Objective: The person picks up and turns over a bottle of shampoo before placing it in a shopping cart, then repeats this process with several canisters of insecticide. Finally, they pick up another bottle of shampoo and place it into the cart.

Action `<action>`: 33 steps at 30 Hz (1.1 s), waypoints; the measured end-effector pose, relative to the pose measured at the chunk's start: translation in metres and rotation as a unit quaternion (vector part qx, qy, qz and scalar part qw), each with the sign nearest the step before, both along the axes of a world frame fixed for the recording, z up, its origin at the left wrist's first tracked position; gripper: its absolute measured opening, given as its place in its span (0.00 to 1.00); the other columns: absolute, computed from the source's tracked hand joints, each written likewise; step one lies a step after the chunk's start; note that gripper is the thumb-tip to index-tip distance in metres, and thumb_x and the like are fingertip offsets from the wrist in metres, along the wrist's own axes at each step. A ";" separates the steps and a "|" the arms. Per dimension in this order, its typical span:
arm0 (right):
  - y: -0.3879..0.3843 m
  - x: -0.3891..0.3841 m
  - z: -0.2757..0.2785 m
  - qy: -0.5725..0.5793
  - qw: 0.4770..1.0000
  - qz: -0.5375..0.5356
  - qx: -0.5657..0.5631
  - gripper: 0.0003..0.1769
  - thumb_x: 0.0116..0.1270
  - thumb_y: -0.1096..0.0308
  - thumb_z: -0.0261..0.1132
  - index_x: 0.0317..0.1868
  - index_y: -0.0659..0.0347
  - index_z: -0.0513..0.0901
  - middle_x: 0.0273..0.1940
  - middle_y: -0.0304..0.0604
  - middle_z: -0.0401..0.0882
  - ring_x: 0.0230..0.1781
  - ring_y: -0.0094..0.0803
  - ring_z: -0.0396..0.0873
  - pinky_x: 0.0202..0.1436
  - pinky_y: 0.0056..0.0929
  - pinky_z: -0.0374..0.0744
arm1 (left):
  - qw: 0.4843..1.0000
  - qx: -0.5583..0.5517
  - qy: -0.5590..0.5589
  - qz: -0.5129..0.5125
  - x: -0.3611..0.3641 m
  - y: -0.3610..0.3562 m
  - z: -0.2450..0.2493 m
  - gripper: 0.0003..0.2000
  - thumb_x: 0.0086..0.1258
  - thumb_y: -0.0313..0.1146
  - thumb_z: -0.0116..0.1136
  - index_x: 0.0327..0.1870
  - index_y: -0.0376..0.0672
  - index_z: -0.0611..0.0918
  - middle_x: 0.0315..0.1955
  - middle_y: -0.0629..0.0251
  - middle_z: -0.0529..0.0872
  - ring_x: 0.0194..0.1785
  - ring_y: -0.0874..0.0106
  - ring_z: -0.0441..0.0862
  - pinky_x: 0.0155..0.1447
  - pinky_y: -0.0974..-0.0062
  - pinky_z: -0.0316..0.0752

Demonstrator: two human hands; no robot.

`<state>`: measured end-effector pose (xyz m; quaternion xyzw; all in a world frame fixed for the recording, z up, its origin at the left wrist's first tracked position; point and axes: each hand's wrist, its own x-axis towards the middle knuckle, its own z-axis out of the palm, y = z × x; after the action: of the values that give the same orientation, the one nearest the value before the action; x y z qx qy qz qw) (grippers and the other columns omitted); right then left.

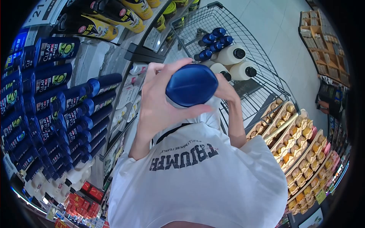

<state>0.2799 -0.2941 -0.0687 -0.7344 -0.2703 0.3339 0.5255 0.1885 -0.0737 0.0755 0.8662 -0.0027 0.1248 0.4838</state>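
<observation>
A blue shampoo bottle (192,84) is held up in front of my chest, one smooth end facing me. My left hand (154,93) is closed around its left side, thumb below and fingers above. On its far right side my right hand (226,89) is against the bottle, with most of its fingers hidden behind it. Past the hands stands a wire shopping cart (262,53). Several small blue bottles (216,46) and large white jugs with black caps (232,54) lie in it.
Shelves on the left carry rows of blue CLEAR shampoo bottles (53,81), with yellow-and-black bottles (129,17) above. Stacked egg trays (296,148) stand close on the right, beside the cart. Another person (330,100) is at the far right edge.
</observation>
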 end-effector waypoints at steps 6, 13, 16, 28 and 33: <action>-0.057 0.050 0.052 0.032 0.981 -0.004 -0.191 0.23 0.52 0.81 0.76 0.51 0.69 0.88 0.36 0.45 0.90 0.39 0.23 0.85 0.49 0.26 0.82 | 0.868 -0.444 0.217 0.054 -0.002 0.022 -0.073 0.31 0.68 0.47 0.72 0.68 0.48 0.72 0.53 0.64 0.82 0.50 0.72 0.79 0.49 0.69 0.78; -0.044 0.106 0.093 -0.001 0.984 -0.034 -0.175 0.25 0.58 0.76 0.78 0.57 0.71 0.85 0.46 0.48 0.88 0.49 0.30 0.87 0.61 0.33 0.82 | 0.654 -0.681 0.325 0.052 0.054 -0.002 -0.213 0.33 0.78 0.63 0.50 0.68 0.42 0.72 0.57 0.56 0.81 0.57 0.64 0.82 0.54 0.62 0.80; -0.006 0.129 0.097 -0.144 0.965 0.008 -0.218 0.23 0.62 0.66 0.76 0.54 0.69 0.85 0.42 0.52 0.86 0.43 0.39 0.87 0.54 0.35 0.83 | 0.623 -0.710 0.317 0.090 0.086 -0.005 -0.246 0.37 0.77 0.67 0.49 0.68 0.39 0.72 0.59 0.54 0.82 0.60 0.61 0.83 0.62 0.63 0.79; 0.098 0.202 -0.073 -0.365 0.836 0.181 -0.369 0.21 0.65 0.55 0.73 0.54 0.56 0.84 0.45 0.55 0.85 0.44 0.54 0.87 0.49 0.49 0.84 | 0.894 -0.213 0.376 0.115 0.060 -0.025 -0.313 0.09 0.54 0.33 0.71 0.34 0.42 0.86 0.32 0.58 0.89 0.42 0.58 0.88 0.50 0.61 0.81; 0.110 0.190 -0.180 -0.338 0.818 0.231 -0.404 0.25 0.66 0.52 0.72 0.60 0.51 0.82 0.50 0.56 0.85 0.47 0.56 0.86 0.51 0.50 0.85 | 0.930 -0.104 0.351 0.020 0.051 -0.033 -0.306 0.18 0.54 0.37 0.73 0.42 0.40 0.82 0.39 0.54 0.86 0.52 0.55 0.83 0.57 0.59 0.77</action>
<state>0.4697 -0.1846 -0.2487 -0.8636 -0.4334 0.2554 -0.0348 0.2395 -0.1071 -0.2304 0.7994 0.1974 -0.1777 0.5388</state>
